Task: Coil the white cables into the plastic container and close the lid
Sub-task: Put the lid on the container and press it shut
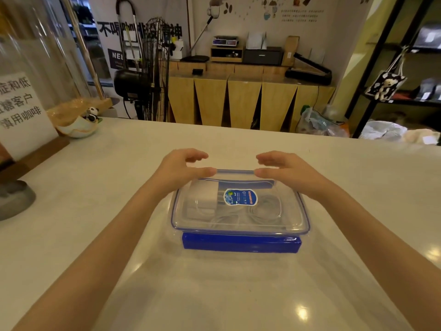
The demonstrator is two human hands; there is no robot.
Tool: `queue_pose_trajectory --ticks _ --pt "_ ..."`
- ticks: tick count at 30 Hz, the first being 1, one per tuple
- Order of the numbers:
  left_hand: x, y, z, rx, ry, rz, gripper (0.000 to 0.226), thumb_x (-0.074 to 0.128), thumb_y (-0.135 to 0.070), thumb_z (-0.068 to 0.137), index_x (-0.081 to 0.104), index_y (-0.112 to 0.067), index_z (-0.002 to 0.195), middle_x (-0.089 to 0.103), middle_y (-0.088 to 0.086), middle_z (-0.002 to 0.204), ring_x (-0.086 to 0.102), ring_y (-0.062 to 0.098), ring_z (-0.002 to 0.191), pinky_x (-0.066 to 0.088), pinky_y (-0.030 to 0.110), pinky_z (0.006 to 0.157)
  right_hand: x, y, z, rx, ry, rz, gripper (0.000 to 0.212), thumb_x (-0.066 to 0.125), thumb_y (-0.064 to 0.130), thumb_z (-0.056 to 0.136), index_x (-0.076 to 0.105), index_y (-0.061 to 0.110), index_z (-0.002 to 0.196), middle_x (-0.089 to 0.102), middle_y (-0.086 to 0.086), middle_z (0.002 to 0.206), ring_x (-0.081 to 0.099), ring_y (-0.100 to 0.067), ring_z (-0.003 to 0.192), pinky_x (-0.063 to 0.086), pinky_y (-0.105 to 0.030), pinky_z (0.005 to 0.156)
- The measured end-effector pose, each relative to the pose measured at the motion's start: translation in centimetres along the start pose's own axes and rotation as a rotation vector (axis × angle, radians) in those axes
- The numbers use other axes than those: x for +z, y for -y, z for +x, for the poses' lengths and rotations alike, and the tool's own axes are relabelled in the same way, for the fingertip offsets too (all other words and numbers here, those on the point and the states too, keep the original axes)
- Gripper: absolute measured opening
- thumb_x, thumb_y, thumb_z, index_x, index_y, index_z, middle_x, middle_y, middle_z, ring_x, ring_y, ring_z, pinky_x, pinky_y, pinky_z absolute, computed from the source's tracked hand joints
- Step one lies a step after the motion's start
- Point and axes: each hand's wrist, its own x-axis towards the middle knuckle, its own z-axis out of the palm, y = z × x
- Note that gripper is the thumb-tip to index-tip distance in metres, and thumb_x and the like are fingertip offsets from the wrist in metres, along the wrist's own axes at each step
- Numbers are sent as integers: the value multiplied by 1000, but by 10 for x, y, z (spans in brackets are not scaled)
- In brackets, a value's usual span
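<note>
A clear plastic box (239,231) sits in the middle of the white counter (119,235), right in front of the person. Its see-through lid (238,211) lies flat on top, with a thin blue line round the edge and a blue and white sticker (240,197) in the middle. A blue flap (241,243) hangs down on the near side of the box. Through the lid you can see the white cables (260,210) curled in rings inside, next to a white plug block (202,198). Both bare arms reach out over the counter to the far side of the box. The left hand (183,167) is at the far left corner, and its thumb touches the far edge of the lid. The right hand (284,168) is at the far right corner, and its thumb touches the same edge. The fingers (198,155) of both hands are bent and a little spread, curled over behind the far edge; they are not pinching anything that can be seen. Far off on the left of the counter stands a white sign (22,111) with writing, and near it a small bowl (78,127) with a toy panda (91,113) in it. Behind the counter is a black fan (155,68) and a wooden cabinet (238,101).
</note>
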Motion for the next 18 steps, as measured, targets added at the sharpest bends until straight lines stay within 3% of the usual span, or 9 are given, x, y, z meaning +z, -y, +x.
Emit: queue_pose_trajectory --ticks 3,6,9,14,18 --pt "-4 4 4 -317 223 -229 49 66 -38 75 57 -14 116 62 6 114 60 25 102 48 37 88 -5 -4 8 172 164 54 42 58 45 79 55 23 115 59 1 119 57 -20 106 47 -35 89" --pt "-6 7 5 -433 348 -423 41 65 -36 76 61 -10 107 69 9 91 68 21 73 57 30 62 -5 -7 8 260 238 168 28 59 46 78 63 24 94 68 -2 102 67 -21 88 56 -34 76" --pt "-3 12 5 -422 372 -558 45 65 -34 74 61 -6 110 69 10 90 67 21 73 57 29 59 -4 -10 8 259 219 224 26 61 43 78 66 22 92 70 -3 97 68 -21 84 57 -32 70" --pt "3 18 4 -247 158 -602 35 66 -21 77 60 -16 112 66 6 106 64 23 95 57 30 70 1 -13 8 100 16 276 24 65 31 78 63 27 102 65 3 102 62 -16 91 55 -27 69" --pt "4 17 2 -191 109 -704 25 65 -13 78 62 -19 102 67 4 101 65 19 91 59 24 62 2 -13 7 105 29 356 31 65 27 78 61 24 109 65 1 103 63 -17 94 56 -29 69"
